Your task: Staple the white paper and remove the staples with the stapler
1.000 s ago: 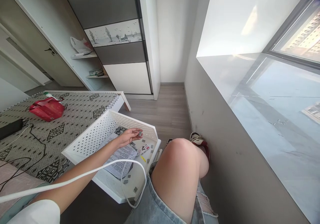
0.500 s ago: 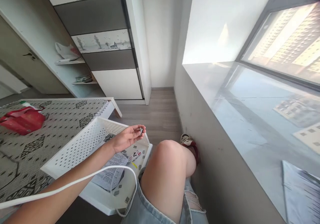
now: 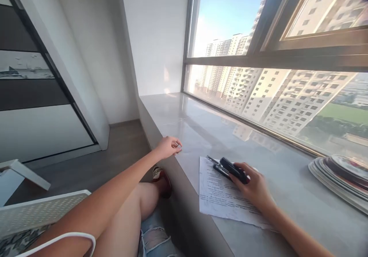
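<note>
My left hand (image 3: 169, 146) reaches over the edge of the grey stone windowsill (image 3: 201, 126), its fingers pinched on a small grey piece that is too small to name. My right hand (image 3: 253, 186) rests on a printed paper sheet (image 3: 221, 195) on the sill and grips a black stapler (image 3: 230, 169) that lies at the sheet's top edge. My bare knee and denim shorts show below the left arm.
A stack of plates (image 3: 339, 176) sits at the sill's right end. The white perforated tray (image 3: 37, 211) is at the lower left, with a white cable (image 3: 66, 239) across it. A wardrobe (image 3: 34, 96) stands at the left, and a large window (image 3: 273, 77) faces tower blocks.
The view has swung right from the tray to the windowsill. My left hand has carried the small grey piece from above the tray up to the sill. My right hand has come into view.
</note>
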{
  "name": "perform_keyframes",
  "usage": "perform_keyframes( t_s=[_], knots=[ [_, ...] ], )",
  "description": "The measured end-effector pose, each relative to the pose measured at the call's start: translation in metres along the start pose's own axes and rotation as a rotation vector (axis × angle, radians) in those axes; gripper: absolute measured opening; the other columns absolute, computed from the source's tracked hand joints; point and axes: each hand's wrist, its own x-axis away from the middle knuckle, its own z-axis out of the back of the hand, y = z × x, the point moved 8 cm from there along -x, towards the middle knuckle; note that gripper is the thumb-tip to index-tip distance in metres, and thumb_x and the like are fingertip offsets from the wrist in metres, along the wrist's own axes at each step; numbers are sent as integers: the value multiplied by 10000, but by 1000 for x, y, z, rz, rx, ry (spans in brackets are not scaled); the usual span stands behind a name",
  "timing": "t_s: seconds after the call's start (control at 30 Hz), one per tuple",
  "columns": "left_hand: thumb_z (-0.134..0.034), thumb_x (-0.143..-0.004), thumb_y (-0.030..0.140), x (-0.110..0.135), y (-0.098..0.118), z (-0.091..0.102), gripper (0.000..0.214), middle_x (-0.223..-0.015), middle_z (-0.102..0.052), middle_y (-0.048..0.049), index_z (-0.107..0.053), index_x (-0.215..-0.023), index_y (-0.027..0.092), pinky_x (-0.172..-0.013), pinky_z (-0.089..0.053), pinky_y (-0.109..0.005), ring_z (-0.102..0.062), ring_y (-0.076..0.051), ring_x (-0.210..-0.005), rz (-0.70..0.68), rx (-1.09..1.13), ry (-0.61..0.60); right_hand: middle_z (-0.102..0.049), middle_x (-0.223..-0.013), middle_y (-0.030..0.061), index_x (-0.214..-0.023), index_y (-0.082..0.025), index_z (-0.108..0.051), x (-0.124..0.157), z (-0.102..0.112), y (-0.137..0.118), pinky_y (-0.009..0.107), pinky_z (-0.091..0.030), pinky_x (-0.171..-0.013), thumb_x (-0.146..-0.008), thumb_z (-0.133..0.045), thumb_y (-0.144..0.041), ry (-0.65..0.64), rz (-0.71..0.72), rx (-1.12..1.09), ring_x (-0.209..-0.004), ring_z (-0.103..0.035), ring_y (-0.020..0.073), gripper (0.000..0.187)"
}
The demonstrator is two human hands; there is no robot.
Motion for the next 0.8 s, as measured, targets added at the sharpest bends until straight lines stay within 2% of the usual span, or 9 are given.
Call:
perform_keyframes(
  t_s=[0.1,0.23,0.37,0.5,0.57,0.63,0.7,0.77,0.8],
  knots=[
    [-791,-744,322,-42,-2,-24,217,-715,-745,-38,-737,-886,167,-625,-542,-277,-713,-192,-689,-28,-141,-1,-714,-1039,59,-1143,-247,-625,2,-4,-7,345,-547,-754,-907,-639,-412,-9,14,17,-879,-676,233,288],
    [-746,-759,247,-77,4,-45,153,-692,-742,-15,-760,-896,181,-716,-545,-291,-733,-208,-769,-99,-274,46,-702,-1080,66,-1122,-244,-607,0,-2,-10,372,-534,-848,-922,-606,-367,36,2,35,-961,-671,244,235],
    [-775,-748,239,-94,8,-65,146,-783,-773,-55,-776,-883,184,-740,-556,-298,-745,-225,-828,-101,-290,16,-691,-1071,63,-1105,-244,-591,-4,-1,-9,369,-520,-856,-917,-596,-322,35,-22,6,-969,-657,242,203],
    [-809,-737,311,-99,5,-72,177,-795,-766,-88,-770,-827,164,-611,-563,-289,-730,-233,-781,-57,-164,-45,-681,-1083,70,-1102,-243,-581,-5,-2,-7,383,-507,-871,-907,-602,-307,18,-38,-34,-983,-642,252,207],
    [-840,-710,372,-93,9,-55,244,-780,-753,-89,-756,-800,160,-588,-569,-282,-721,-232,-784,-53,-81,-5,-679,-1082,71,-1092,-242,-582,-5,-3,-6,389,-504,-873,-899,-604,-301,10,-49,-44,-977,-638,253,203],
    [-857,-689,451,-76,22,-17,339,-778,-740,-89,-730,-799,156,-585,-569,-272,-711,-221,-775,-58,-2,89,-679,-1083,71,-1090,-240,-584,-5,-2,-6,389,-504,-874,-894,-604,-295,7,-48,-50,-976,-638,253,204],
    [-843,-689,531,-42,40,37,443,-772,-716,-80,-688,-832,141,-576,-556,-265,-682,-185,-699,-58,72,197,-681,-1083,70,-1094,-240,-585,-5,-1,-8,384,-507,-869,-892,-607,-293,10,-37,-52,-977,-640,252,211],
    [-787,-746,579,10,62,103,471,-736,-661,-28,-650,-874,146,-553,-518,-235,-614,-125,-634,-78,110,405,-683,-1081,69,-1098,-241,-586,-5,0,-9,378,-511,-853,-895,-606,-294,14,-28,-50,-966,-645,251,211],
    [-699,-831,591,41,72,131,449,-677,-598,13,-647,-905,151,-547,-475,-203,-563,-92,-610,-89,98,528,-684,-1077,70,-1096,-242,-586,-5,1,-10,375,-513,-842,-898,-604,-298,14,-26,-48,-956,-648,251,206]
  ],
)
